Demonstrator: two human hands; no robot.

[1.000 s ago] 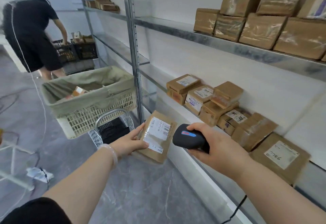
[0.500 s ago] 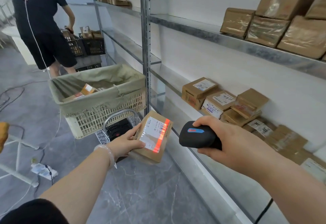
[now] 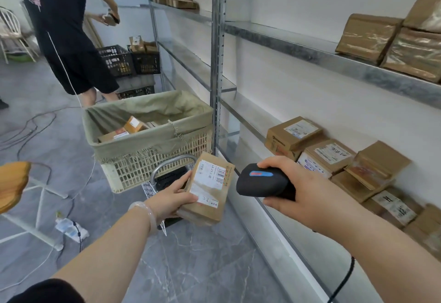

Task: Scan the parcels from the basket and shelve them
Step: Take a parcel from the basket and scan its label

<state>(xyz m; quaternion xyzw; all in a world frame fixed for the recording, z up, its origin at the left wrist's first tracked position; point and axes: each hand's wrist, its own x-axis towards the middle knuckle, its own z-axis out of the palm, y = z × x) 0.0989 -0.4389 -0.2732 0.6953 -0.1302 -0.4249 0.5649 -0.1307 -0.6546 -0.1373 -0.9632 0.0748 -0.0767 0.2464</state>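
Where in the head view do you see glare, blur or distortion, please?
Head view: glare on the taped parcels on the upper shelf; wide-angle distortion enlarges the right forearm; small print on the held parcel is soft.

The white shipping label (image 3: 211, 178) on the brown cardboard parcel (image 3: 202, 215) carries a barcode, with print beside it reading roughly "L8-23". Its smaller lines are too fine to read. White labels on the brown cardboard boxes (image 3: 296, 133) on the lower metal shelf (image 3: 253, 116) bear dark handwritten strokes, illegible. The pink print on the black T-shirt (image 3: 59, 4) is blurred.
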